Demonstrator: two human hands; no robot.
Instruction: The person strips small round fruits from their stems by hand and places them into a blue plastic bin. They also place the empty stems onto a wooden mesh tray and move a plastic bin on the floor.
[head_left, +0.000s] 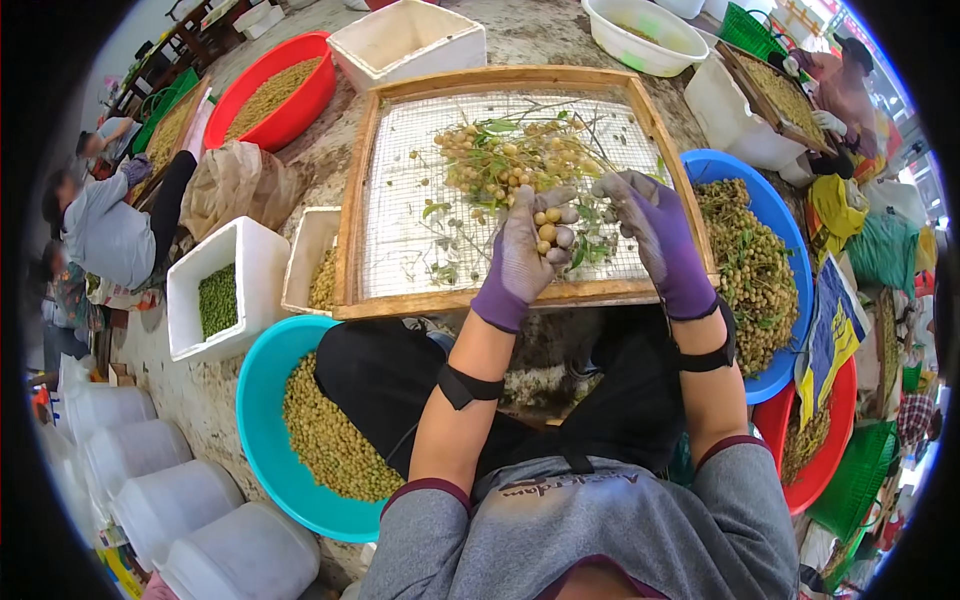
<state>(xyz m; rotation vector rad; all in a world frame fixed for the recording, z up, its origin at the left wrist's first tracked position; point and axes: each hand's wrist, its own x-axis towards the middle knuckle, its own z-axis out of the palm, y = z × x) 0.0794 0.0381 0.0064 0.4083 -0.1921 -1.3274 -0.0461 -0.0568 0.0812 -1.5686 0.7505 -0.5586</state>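
My left hand (531, 244), in a purple glove with a soiled grey palm, cups several loose round yellow-brown fruits (548, 229). Its palm is turned up over a wooden-framed wire-mesh sieve (487, 298). Just to its right, my right hand (649, 225) wears a matching glove, its fingertips bunched by thin twigs. Whether a stem lies between those fingertips is not clear. Beyond both hands, a heap of fruit clusters (510, 161) with stems and green leaves rests on the mesh. Loose leaves and bits of twig (446, 271) are scattered around it.
A blue basin (801, 255) of stemmed fruit stands right of the sieve. At left are a turquoise basin (255, 442) of loose fruit, a foam box (262, 262) with green fruit and a red basin (319, 94). Other people (120, 225) sit at both sides.
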